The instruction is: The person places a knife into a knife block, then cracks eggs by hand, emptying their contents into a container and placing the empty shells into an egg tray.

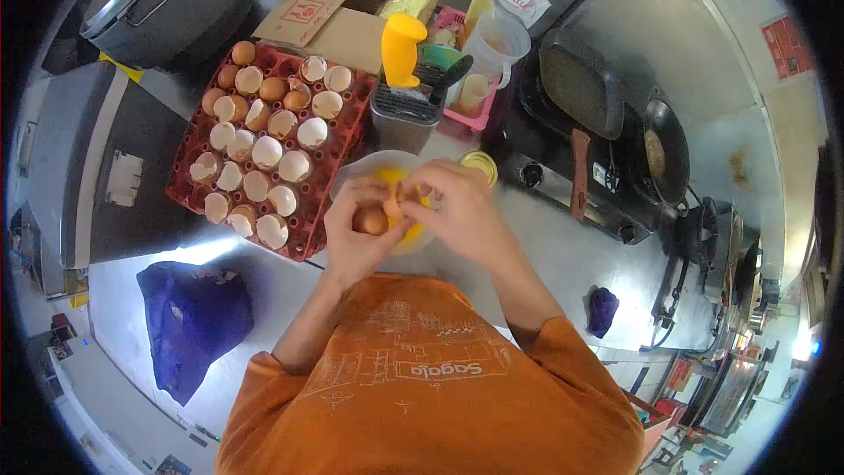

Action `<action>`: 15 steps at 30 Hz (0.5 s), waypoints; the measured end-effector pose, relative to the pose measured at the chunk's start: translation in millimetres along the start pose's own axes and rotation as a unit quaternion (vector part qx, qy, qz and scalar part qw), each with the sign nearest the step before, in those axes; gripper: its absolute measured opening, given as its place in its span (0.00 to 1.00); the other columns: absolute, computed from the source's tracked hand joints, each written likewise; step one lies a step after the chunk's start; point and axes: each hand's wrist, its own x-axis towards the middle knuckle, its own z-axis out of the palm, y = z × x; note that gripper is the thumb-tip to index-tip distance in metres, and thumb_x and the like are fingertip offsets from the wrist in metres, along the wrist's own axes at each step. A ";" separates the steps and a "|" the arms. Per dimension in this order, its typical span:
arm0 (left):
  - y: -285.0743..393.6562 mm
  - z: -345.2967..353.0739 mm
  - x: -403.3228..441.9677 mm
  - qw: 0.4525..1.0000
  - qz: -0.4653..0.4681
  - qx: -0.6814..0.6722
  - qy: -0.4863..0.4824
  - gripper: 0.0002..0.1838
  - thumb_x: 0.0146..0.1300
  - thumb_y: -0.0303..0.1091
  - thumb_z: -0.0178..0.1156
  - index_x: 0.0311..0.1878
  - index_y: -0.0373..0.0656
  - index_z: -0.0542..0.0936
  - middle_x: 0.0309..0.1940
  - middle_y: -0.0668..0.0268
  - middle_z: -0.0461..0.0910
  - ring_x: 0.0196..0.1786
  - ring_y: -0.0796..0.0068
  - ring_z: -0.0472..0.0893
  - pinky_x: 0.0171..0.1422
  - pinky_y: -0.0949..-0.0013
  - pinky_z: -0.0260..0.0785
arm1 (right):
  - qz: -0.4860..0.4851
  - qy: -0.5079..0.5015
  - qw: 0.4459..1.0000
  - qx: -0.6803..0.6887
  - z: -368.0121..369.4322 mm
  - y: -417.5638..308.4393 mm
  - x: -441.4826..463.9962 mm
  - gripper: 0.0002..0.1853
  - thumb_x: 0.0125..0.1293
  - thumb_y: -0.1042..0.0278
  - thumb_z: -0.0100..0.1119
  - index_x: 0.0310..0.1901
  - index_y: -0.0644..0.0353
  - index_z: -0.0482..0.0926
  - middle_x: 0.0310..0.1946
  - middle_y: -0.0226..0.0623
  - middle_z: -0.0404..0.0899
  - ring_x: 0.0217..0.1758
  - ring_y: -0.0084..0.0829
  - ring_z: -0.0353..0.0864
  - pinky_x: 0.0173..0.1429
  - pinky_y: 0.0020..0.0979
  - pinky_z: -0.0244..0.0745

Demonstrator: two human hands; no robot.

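Note:
Both hands meet over a pale bowl (353,169) with yellow egg in it. My left hand (345,227) is curled around a brown egg (370,221) in its palm, and its fingertips also touch a cracked eggshell (393,203). My right hand (457,207) pinches the other side of that cracked shell. Fingers partly hide the shell and the bowl's middle. To the left, a red egg tray (303,233) holds many open, empty shells and several brown eggs (243,54) that look whole.
Behind the bowl stand a metal container (404,114) with a yellow-handled tool (403,46), and a clear measuring jug (498,40). A gas stove (549,185) with pans is right. A round lid (480,164) lies near my right hand. Purple cloth (189,317) lies left.

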 end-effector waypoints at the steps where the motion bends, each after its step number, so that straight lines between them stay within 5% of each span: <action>1: -3.4 1.9 -2.0 0.999 -0.009 -0.036 0.031 0.23 0.46 0.22 0.78 0.44 0.39 0.77 0.50 0.58 0.79 0.54 0.66 0.80 0.60 0.63 0.73 | -0.003 0.001 1.000 -0.001 0.2 0.7 0.9 0.09 0.58 0.71 0.72 0.40 0.62 0.86 0.43 0.40 0.81 0.38 0.33 0.82 0.46 0.32 0.76; 3: -7.5 2.9 -4.5 0.994 -0.033 -0.091 0.051 0.24 0.47 0.22 0.78 0.45 0.39 0.75 0.51 0.58 0.78 0.54 0.66 0.79 0.61 0.63 0.73 | -0.155 0.046 0.986 -0.041 1.5 3.3 3.2 0.07 0.62 0.69 0.68 0.40 0.61 0.85 0.41 0.44 0.81 0.41 0.41 0.84 0.50 0.40 0.78; 7: -7.8 3.1 -7.1 0.976 -0.030 -0.189 0.105 0.23 0.48 0.23 0.78 0.45 0.40 0.75 0.50 0.57 0.78 0.54 0.68 0.78 0.61 0.64 0.73 | -0.127 0.078 0.989 -0.005 -0.4 -17.4 4.6 0.12 0.60 0.65 0.71 0.43 0.61 0.84 0.44 0.44 0.81 0.45 0.44 0.83 0.52 0.40 0.78; 9: -15.1 3.8 -10.2 0.976 -0.007 -0.185 0.115 0.24 0.48 0.23 0.78 0.46 0.40 0.74 0.51 0.56 0.78 0.55 0.68 0.79 0.61 0.64 0.73 | 0.007 0.015 0.991 0.134 -3.5 -32.0 10.0 0.18 0.57 0.63 0.73 0.47 0.60 0.83 0.45 0.45 0.80 0.47 0.47 0.82 0.54 0.42 0.78; 13: -10.3 6.2 -8.5 0.961 -0.003 -0.238 0.142 0.28 0.48 0.24 0.79 0.49 0.40 0.72 0.52 0.56 0.77 0.56 0.64 0.80 0.61 0.62 0.74 | -0.022 -0.046 0.998 0.044 6.9 -32.4 27.0 0.21 0.53 0.66 0.76 0.48 0.63 0.82 0.47 0.42 0.81 0.47 0.39 0.84 0.52 0.35 0.78; 15: -13.0 3.4 -8.8 0.967 0.018 -0.201 0.156 0.32 0.48 0.25 0.79 0.54 0.40 0.71 0.54 0.54 0.78 0.56 0.65 0.81 0.60 0.63 0.76 | -0.097 0.037 0.994 -0.014 14.6 -38.2 45.0 0.21 0.51 0.68 0.74 0.47 0.63 0.82 0.44 0.43 0.80 0.48 0.44 0.83 0.54 0.36 0.77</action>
